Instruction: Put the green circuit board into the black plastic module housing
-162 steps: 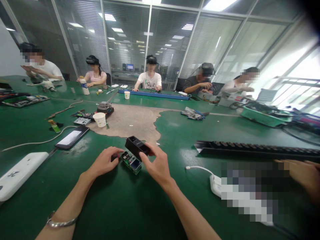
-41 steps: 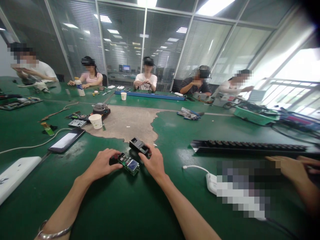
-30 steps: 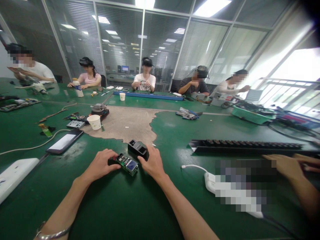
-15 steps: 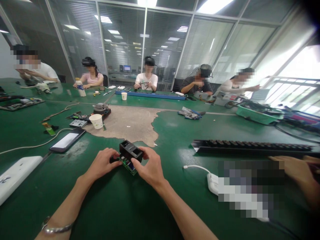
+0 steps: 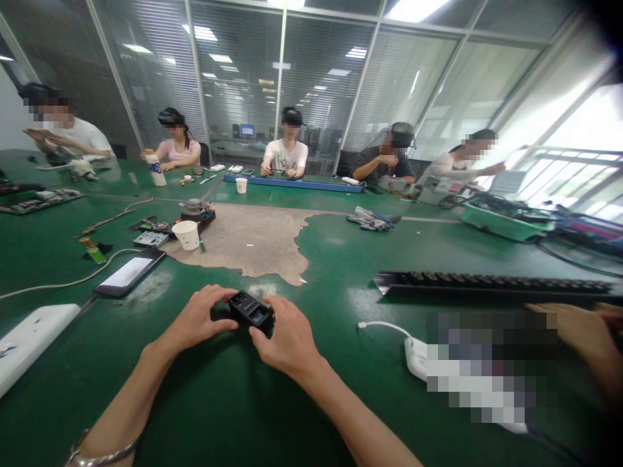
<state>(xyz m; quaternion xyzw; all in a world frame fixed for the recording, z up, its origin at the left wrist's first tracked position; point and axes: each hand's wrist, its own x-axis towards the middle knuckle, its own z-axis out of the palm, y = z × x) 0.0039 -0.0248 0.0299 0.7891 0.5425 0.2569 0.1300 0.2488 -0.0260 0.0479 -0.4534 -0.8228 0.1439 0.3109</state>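
Between my hands, low over the green table, is a small black plastic housing point(image 5: 250, 311) with several cut-outs in its top face. My left hand point(image 5: 200, 319) pinches its left end, thumb in front and fingers behind. The right end is gripped by my right hand point(image 5: 288, 334) in the same way. No green circuit board shows below the housing at this moment; whatever is inside or under it is hidden.
Left of my hands lie a phone point(image 5: 130, 272), a white power strip point(image 5: 36, 344) and a paper cup point(image 5: 187, 235). To the right are a long black rail point(image 5: 487, 285) and a white cable point(image 5: 384, 324); another person's hand point(image 5: 569, 327) rests beyond. Several people sit across the table.
The black housing has come down over the green circuit board, which showed beneath it before and is now out of sight. My left fingers have shifted from the board up to the housing's end.
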